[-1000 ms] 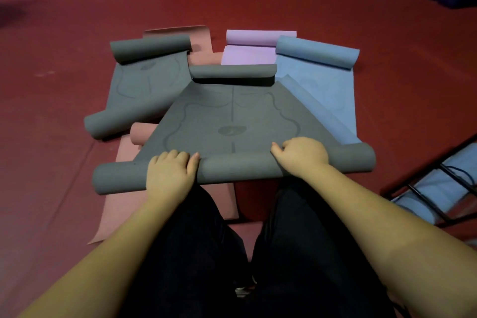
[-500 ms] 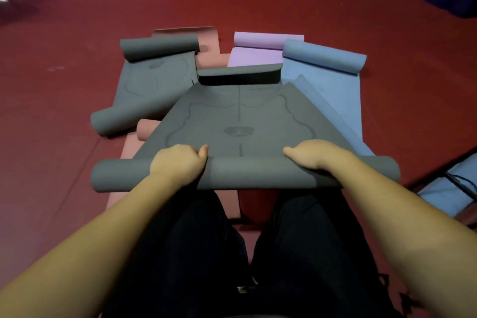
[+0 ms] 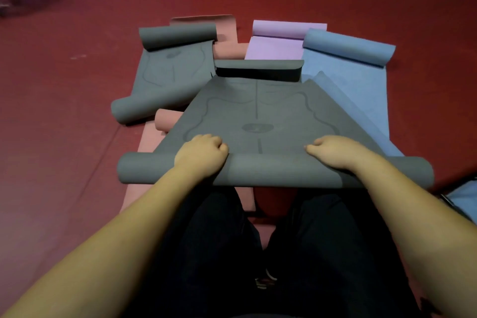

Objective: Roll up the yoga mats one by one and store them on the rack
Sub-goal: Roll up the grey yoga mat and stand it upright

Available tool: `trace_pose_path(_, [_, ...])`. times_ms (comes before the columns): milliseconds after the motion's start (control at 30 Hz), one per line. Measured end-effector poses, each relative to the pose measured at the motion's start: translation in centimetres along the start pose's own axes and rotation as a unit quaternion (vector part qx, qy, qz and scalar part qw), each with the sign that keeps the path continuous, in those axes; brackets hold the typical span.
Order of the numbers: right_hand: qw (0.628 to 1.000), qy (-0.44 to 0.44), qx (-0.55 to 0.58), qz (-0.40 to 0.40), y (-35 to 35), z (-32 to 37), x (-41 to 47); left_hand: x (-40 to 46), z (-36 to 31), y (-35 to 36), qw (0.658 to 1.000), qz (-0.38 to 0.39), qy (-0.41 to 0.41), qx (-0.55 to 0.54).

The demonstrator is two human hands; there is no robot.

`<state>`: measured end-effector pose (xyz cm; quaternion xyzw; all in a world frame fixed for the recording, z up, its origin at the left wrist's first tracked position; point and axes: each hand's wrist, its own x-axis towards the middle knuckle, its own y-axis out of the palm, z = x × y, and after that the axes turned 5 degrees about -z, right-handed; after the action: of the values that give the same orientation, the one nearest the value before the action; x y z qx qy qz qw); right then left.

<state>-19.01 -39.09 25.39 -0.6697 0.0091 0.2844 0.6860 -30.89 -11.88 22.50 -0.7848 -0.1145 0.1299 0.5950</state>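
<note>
On the red floor [image 3: 64, 111] at the left lay a second grey mat [image 3: 167, 77], curled at both ends, with a pink mat [image 3: 224, 33] showing behind and beneath it. The left hand [image 3: 200, 155] sat knuckles-up on the near roll of the dark grey mat [image 3: 258, 111], fingers curled over the roll's far side and gripping it; a second earlier those fingers had lain flatter on top. The roll itself looked thicker and sat further along the mat than before, nearer the oval mark printed on it, and its far end stayed curled. The right hand [image 3: 333, 151] gripped the same roll likewise, fingers tucked forward. Behind lay a purple mat [image 3: 278, 44], and to the right a blue mat [image 3: 356, 72] with its far end rolled.
</note>
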Motion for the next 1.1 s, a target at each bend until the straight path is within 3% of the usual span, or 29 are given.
trace_pose_path(100, [0.986,-0.002,-0.001,-0.168,0.8,0.0,-0.4,1.0,0.0,-0.3,0.999,0.038,-0.021,0.007])
trace_pose_path(233, [0.959,-0.002,-0.012,-0.283,1.8,0.4,-1.8,2.6,0.4,-0.4,0.994,0.100,-0.036,0.013])
trace_pose_path(500, [0.940,-0.023,-0.022,-0.339,5.6,0.4,-3.5,6.0,-0.5,0.1,0.974,0.223,-0.013,0.037])
trace_pose_path(633, [0.942,-0.012,-0.053,-0.331,5.3,0.3,-2.5,6.9,-0.7,0.6,0.973,0.230,-0.024,0.021])
trace_pose_path(700, [0.949,-0.005,-0.071,-0.307,4.8,0.4,-1.6,6.9,-0.5,0.7,0.981,0.190,-0.042,0.015])
trace_pose_path(867, [0.957,-0.001,-0.092,-0.277,3.8,0.5,0.1,4.3,-0.4,1.1,0.995,-0.099,-0.003,0.019])
trace_pose_path(1000, [0.971,0.022,-0.070,-0.227,2.8,0.6,1.4,1.2,0.2,2.9,0.982,-0.182,0.037,0.023])
trace_pose_path(1100, [0.982,0.029,-0.061,-0.178,2.0,0.8,2.2,0.2,0.8,4.3,0.980,-0.176,0.067,0.058])
